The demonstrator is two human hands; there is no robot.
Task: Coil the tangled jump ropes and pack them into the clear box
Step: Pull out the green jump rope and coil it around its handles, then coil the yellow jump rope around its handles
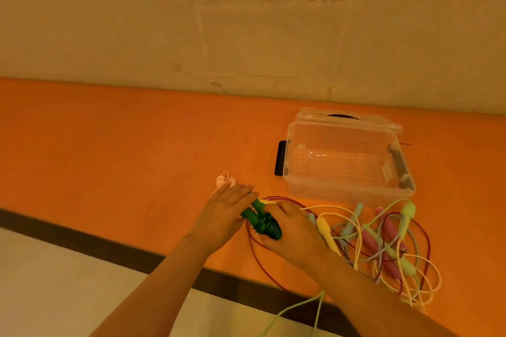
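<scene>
My right hand (294,232) grips a pair of dark green jump-rope handles (264,220) on the orange table. Fingers extended, my left hand (223,213) lies against the far end of those handles. A dark red rope (253,250) loops out from under both hands. To the right lies a tangle of jump ropes (388,249) with pink, yellow, pale green and blue handles. The clear box (347,161) stands open behind them with nothing in it.
The box's lid (353,117) rests at its far side near the wall. A small pink object (223,180) lies just beyond my left hand. A pale green rope (298,309) hangs over the table's front edge (137,252).
</scene>
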